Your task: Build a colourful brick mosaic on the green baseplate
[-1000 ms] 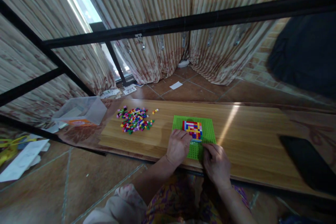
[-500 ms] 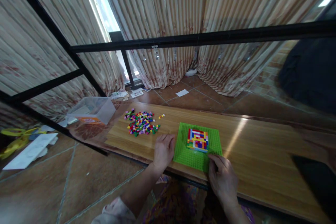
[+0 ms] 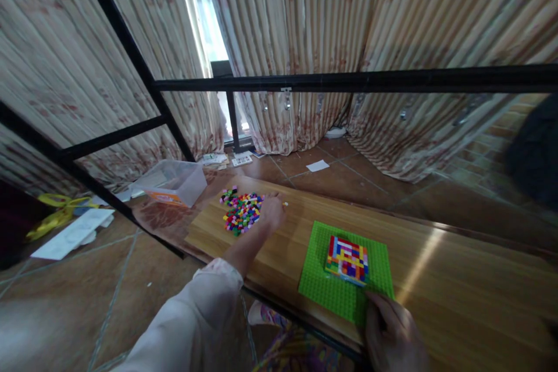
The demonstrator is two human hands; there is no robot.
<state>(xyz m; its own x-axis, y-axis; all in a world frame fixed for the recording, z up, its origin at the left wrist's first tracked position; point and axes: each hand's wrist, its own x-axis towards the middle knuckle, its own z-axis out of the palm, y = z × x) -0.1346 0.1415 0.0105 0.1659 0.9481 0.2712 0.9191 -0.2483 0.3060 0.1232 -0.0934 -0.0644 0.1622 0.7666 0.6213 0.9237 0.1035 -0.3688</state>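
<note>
A green baseplate (image 3: 331, 285) lies on the wooden board (image 3: 436, 279), with a block of multicoloured small bricks (image 3: 347, 258) built on its middle. My right hand (image 3: 392, 334) rests at the plate's near right corner, fingers curled against its edge. My left hand (image 3: 272, 211) reaches out to the right edge of a pile of loose coloured bricks (image 3: 240, 212) at the board's left end, fingers curled down onto them; what they hold is hidden.
A clear plastic tub (image 3: 174, 181) stands left of the pile. A black metal frame (image 3: 349, 79) crosses above the board. Striped curtains hang behind. Papers and a yellow item (image 3: 56, 215) lie on the tiled floor at the left.
My left hand left the baseplate and stretched out left to the loose brick pile. My right hand stayed at the plate's near edge. The view tilted up and left.
</note>
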